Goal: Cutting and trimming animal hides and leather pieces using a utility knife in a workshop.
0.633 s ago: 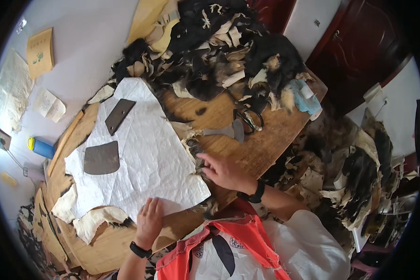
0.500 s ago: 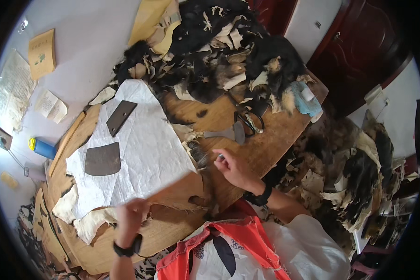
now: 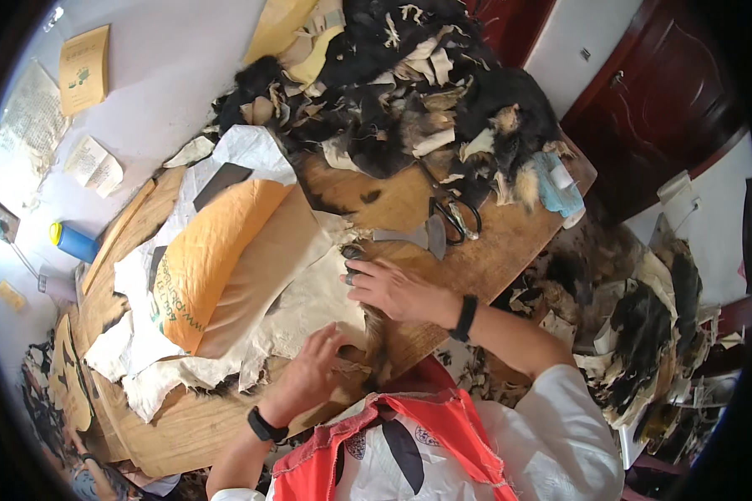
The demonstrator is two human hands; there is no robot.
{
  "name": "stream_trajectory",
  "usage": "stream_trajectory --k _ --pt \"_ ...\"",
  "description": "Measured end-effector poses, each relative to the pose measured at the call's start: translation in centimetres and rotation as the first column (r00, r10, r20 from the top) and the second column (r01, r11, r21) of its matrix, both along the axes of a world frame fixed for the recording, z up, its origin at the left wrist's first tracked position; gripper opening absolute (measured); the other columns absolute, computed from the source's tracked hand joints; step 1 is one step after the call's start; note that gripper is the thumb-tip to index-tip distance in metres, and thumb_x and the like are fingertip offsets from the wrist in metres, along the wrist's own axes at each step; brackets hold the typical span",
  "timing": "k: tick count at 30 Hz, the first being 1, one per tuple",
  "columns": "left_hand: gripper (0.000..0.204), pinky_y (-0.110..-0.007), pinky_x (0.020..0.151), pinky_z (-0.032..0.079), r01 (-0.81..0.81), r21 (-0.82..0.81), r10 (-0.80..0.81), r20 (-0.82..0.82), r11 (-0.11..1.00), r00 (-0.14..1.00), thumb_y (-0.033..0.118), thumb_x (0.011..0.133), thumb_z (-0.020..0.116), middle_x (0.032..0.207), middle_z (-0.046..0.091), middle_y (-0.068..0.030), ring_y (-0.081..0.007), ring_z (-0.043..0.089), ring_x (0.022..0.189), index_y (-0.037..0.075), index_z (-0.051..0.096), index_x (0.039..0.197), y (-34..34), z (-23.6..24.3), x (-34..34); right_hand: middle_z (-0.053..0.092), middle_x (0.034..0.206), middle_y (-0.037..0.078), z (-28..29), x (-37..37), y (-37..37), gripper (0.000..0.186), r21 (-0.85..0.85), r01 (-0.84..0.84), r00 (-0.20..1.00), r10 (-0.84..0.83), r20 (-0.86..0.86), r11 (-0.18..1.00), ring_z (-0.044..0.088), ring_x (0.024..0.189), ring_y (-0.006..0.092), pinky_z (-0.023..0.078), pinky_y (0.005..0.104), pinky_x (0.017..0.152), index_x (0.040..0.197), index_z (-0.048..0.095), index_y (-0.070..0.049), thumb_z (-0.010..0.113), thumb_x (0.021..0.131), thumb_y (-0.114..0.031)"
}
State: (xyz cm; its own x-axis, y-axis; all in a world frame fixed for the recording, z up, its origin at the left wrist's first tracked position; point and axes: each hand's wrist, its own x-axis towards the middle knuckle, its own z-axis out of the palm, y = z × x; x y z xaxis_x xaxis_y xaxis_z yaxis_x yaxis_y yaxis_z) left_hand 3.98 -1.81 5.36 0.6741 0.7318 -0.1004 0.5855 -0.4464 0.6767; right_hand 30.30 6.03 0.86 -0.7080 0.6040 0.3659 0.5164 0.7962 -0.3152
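Note:
A pale hide lies skin side up on the wooden table, dark fur along its near edge. Over its left part curls a large paper sheet, its orange printed underside partly turned up. My left hand is above the hide's near edge, fingers stretched and holding nothing. My right hand rests at the hide's right edge, fingers extended, beside a small dark thing I cannot make out. A dark plate lies on white sheeting behind the curl; a second dark piece is mostly covered.
Black-handled scissors and a tool with a grey handle and rounded blade lie right of the hide. Fur scraps are heaped at the back. More hides pile beyond the right edge. A blue bottle stands left; another person's arm shows lower left.
The white sheet has been folded back to the left, exposing its orange underside and the hide. My left hand has let go of its edge and moved right; my right hand has come onto the hide.

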Motion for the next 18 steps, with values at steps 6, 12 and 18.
stream_trajectory --k 6,12,18 --pt "0.061 -0.046 0.097 0.047 0.113 0.365 -0.044 -0.191 0.924 0.981 0.017 0.077 0.073 0.132 0.049 -0.0215 -0.0389 0.05 0.118 0.004 0.051 0.132 -1.1 -0.8 2.3 0.068 0.099 0.006 -0.1 -0.8 4.9 0.015 -0.275 -0.064 0.993 0.089 0.081 0.959 0.061 0.101 0.0273 0.048 0.0411 0.087 0.092 0.073 -0.011 0.065 0.08 -0.016" --pt "0.021 -0.032 0.07 0.052 -0.447 -0.123 0.428 -0.156 0.886 0.89 0.007 0.089 0.058 0.09 0.068 -0.0062 -0.0218 0.066 0.081 0.004 0.063 0.109 1.5 -2.4 -0.7 0.071 0.091 0.018 0.9 -1.6 7.0 0.023 -0.561 0.042 0.999 -0.038 0.019 0.827 0.065 0.085 0.0397 0.051 0.0468 0.077 0.094 0.073 -0.005 0.065 0.082 -0.024" --pt "0.034 -0.027 0.091 0.047 -0.282 -0.864 0.882 0.311 0.418 0.353 0.009 0.101 0.048 0.118 0.066 -0.0089 -0.0143 0.06 0.11 -0.001 0.057 0.132 5.5 -4.0 -5.2 0.07 0.1 0.022 0.8 -1.3 7.8 0.04 -0.829 0.025 0.983 -0.163 -0.08 0.559 0.066 0.095 0.0327 0.049 0.0405 0.086 0.106 0.069 0.0 0.058 0.097 -0.038"
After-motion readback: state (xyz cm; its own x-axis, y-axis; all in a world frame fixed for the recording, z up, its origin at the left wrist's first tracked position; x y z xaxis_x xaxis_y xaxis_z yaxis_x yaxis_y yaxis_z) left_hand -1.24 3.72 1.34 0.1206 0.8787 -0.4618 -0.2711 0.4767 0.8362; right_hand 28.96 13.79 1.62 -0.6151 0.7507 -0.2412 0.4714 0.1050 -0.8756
